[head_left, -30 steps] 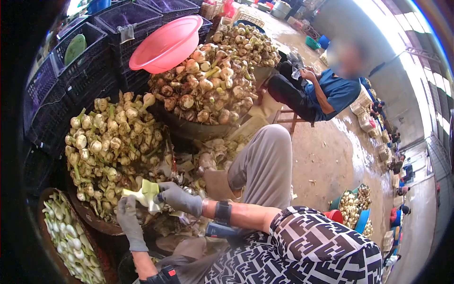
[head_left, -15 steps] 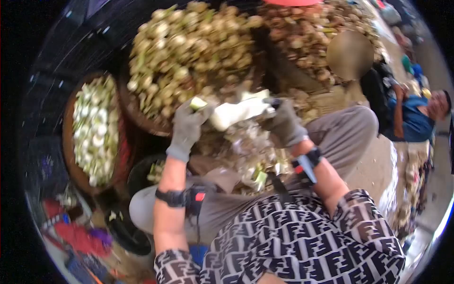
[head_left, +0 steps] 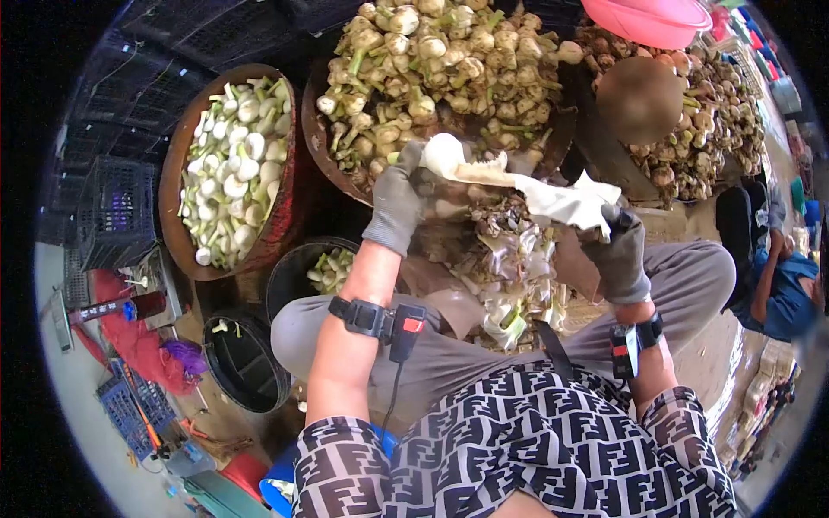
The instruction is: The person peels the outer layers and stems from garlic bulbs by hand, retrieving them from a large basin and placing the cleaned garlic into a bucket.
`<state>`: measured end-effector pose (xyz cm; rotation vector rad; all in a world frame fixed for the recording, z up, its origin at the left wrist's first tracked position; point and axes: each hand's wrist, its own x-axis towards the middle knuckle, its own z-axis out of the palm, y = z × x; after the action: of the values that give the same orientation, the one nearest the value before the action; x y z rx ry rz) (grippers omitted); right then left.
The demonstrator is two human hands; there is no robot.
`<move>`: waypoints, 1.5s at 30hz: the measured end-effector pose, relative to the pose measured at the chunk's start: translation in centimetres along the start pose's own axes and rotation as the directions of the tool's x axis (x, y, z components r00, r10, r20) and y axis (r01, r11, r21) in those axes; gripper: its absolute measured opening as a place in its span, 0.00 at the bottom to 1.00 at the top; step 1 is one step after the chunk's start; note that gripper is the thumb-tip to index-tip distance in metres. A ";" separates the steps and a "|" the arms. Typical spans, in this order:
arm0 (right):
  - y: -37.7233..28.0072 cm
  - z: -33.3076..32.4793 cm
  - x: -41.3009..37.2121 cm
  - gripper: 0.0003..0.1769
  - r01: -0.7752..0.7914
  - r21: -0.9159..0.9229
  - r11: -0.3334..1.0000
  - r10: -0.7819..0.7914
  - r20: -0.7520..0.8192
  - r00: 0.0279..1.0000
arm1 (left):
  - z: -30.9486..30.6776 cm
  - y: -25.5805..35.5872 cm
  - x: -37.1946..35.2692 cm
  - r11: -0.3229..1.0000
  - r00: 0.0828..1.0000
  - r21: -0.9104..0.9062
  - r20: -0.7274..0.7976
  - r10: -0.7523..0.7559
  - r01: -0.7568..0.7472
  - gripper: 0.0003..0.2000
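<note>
My left hand [head_left: 397,203], in a grey glove, is closed around a white garlic bulb [head_left: 443,156], its cut green stem end showing by the thumb. A long strip of garlic skin [head_left: 566,200] stretches from the bulb across to my right hand [head_left: 617,255]. That hand, gloved too, pinches the skin's far end in its fingers. Below the strip, a heap of peeled-off skins and leaf scraps [head_left: 509,268] lies between my legs. A large tub [head_left: 319,147] of unpeeled garlic stands just beyond my hands.
To the left, a basin [head_left: 175,181] holds clean white garlic; a black bucket [head_left: 281,276] with more pieces and a dark bin [head_left: 246,371] stand nearer. At the right back lies a garlic pile [head_left: 704,142] beside a pink basin [head_left: 652,19]. Another person [head_left: 781,285] sits at far right.
My hands have moved farther apart, and the skin now stretches out in a long strip from the bulb. The view has shifted, so the tubs appear farther right.
</note>
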<state>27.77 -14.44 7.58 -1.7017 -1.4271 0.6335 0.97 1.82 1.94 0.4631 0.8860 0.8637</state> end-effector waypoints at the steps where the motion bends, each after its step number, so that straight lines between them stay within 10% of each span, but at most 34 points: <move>1: -0.1 0.0 -0.5 0.10 -0.055 0.055 0.997 0.057 -0.045 0.997 | 0.5 -0.2 -0.1 0.999 0.996 0.036 -0.087 0.009 -0.006 0.15; 6: -3.7 -1.6 -1.2 0.12 -0.093 0.130 0.987 0.109 -0.121 0.987 | -2.2 -0.7 1.7 0.983 0.940 -0.181 -0.337 -0.049 -0.014 0.13; 8: 0.0 -1.7 -1.2 0.20 0.106 0.104 0.989 -0.120 0.140 0.983 | -1.0 -0.1 0.9 0.978 0.931 -0.207 -0.359 -0.062 -0.015 0.13; 10: -1.7 0.4 0.7 0.26 -0.524 -0.373 0.766 0.641 0.497 0.585 | -1.3 -0.9 1.3 0.974 0.936 -0.228 -0.340 -0.087 0.008 0.13; 12: -1.1 3.4 0.1 0.34 0.054 -0.615 0.787 0.286 0.440 0.851 | -0.1 -1.5 0.4 0.984 0.957 -0.156 -0.264 -0.124 0.084 0.13; 14: -0.8 6.1 1.5 0.37 -0.235 -0.240 0.942 0.304 0.314 0.899 | 2.4 -1.7 -1.0 0.982 0.971 -0.171 -0.211 -0.110 0.074 0.13; 18: -4.0 8.7 3.3 0.30 -0.107 -0.037 0.994 0.113 0.241 0.964 | 2.2 -4.2 -1.3 0.966 0.968 0.073 -0.074 -0.241 0.246 0.14; 20: -2.8 9.5 3.6 0.26 0.049 -0.231 0.972 0.010 0.247 0.969 | 2.0 -6.1 -1.0 0.947 0.942 -0.021 -0.101 -0.320 0.320 0.14; 22: -0.6 9.8 3.4 0.15 0.076 0.059 0.995 -0.084 0.146 0.986 | 0.7 -8.0 -0.1 0.938 0.943 -0.110 -0.014 -0.332 0.329 0.13; 24: -1.0 8.5 4.0 0.09 -0.538 0.645 0.543 0.346 0.412 0.843 | 2.3 -5.6 -1.6 0.943 0.943 0.040 -0.051 -0.329 0.331 0.13; 26: -1.0 8.2 4.3 0.06 -0.482 0.804 0.350 0.224 0.427 0.876 | 3.0 -3.5 -2.2 0.949 0.951 0.062 -0.041 -0.307 0.309 0.12; 29: -1.8 8.9 5.6 0.07 -0.305 0.861 0.406 0.116 0.283 0.952 | 2.2 -0.4 -1.9 0.929 0.957 -0.232 0.038 -0.289 0.290 0.13; 30: -0.6 9.3 6.5 0.07 -0.111 0.596 0.795 0.023 0.152 0.988 | 2.6 1.3 -1.2 0.895 0.947 -0.391 -0.144 -0.288 0.213 0.13; 33: 2.8 9.9 10.5 0.20 -0.491 0.858 0.153 0.195 0.461 0.866 | -2.5 8.0 -1.0 0.773 0.979 -0.618 0.025 0.200 -0.142 0.21; 37: 3.1 14.5 15.5 0.17 -0.540 0.214 0.814 0.376 0.515 0.770 | -3.4 12.8 -3.2 0.741 0.915 -0.538 -0.203 0.349 -0.402 0.22; 40: 4.1 20.6 18.3 0.25 0.163 -0.273 0.948 0.077 0.694 0.716 | -2.6 10.9 -2.8 0.804 0.975 -0.579 0.065 0.213 -0.137 0.17; 41: 6.2 23.6 18.5 0.23 0.639 -0.333 0.693 -0.210 0.755 0.621 | -2.2 10.2 -2.4 0.825 0.988 -0.552 0.014 0.154 -0.121 0.16; 44: 8.1 29.1 18.6 0.18 0.891 -0.201 0.408 0.061 0.979 0.193 | -1.6 9.1 -2.6 0.870 0.995 -0.483 -0.060 0.080 -0.099 0.15; 45: 9.4 30.0 18.2 0.17 0.895 -0.188 0.405 -0.025 0.976 0.216 | -1.3 9.4 -2.9 0.897 0.984 -0.408 -0.114 0.133 -0.169 0.14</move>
<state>13.43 10.65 -14.44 -1.0483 -3.3952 0.5055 -5.34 4.99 8.86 0.1227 0.7198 1.1907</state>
